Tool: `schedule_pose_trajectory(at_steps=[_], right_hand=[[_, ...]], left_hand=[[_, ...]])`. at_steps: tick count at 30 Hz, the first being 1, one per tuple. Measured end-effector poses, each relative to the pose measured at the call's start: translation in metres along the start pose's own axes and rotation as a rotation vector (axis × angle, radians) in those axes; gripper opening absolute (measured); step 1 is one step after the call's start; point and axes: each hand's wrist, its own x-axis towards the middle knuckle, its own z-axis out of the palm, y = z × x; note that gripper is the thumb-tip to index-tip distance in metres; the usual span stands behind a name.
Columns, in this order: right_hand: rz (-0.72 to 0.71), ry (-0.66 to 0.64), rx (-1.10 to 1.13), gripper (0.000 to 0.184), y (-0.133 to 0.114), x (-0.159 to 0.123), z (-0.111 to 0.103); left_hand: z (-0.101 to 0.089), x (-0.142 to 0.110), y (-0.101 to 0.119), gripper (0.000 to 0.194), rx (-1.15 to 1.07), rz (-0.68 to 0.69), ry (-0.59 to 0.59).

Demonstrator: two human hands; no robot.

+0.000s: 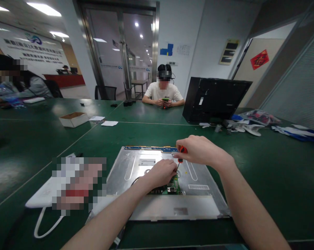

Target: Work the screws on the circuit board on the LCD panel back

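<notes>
A flat silver display panel [157,208] lies on the green table, with a blue circuit strip [142,148] along its far edge. On its middle sits a green circuit board [175,184], partly covered by my left hand [163,172]. The fingers of that hand are bent together at the board's far side, and what they pinch is hidden. My right hand [198,151] grips a red and black screwdriver [182,150] by its handle. Its shaft slants down to my left fingertips; the tip itself is hidden.
Left of the panel lies a white device [39,196] with a looped cable, partly blurred out. A small open box [73,119] and paper slips [109,123] are farther off. A black monitor [214,99] stands back right, near bags and gloves [250,128]. Across the table sits a person [163,92].
</notes>
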Motion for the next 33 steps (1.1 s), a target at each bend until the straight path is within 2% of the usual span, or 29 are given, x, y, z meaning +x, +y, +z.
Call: schedule_pose_trajectory(at_steps=[6, 9, 28, 33], right_hand=[[-0.055, 0.008, 0.021, 0.013, 0.0037, 0.0003, 0.0022], [-0.064, -0.016, 0.034, 0.018, 0.0035, -0.0008, 0.0009], [-0.032, -0.012, 0.02, 0.015, 0.0016, 0.0005, -0.0003], [-0.038, -0.023, 0.045, 0.021, 0.0008, 0.0002, -0.0009]], left_hand=[[0.0053, 0.0005, -0.0013, 0.005, 0.021, 0.008, 0.014], [0.0049, 0.0005, -0.0008, 0.005, 0.012, 0.005, 0.007], [0.0071, 0.0008, -0.0024, 0.005, 0.003, -0.012, -0.001], [0.0051, 0.0009, -0.0021, 0.004, -0.015, -0.016, -0.004]])
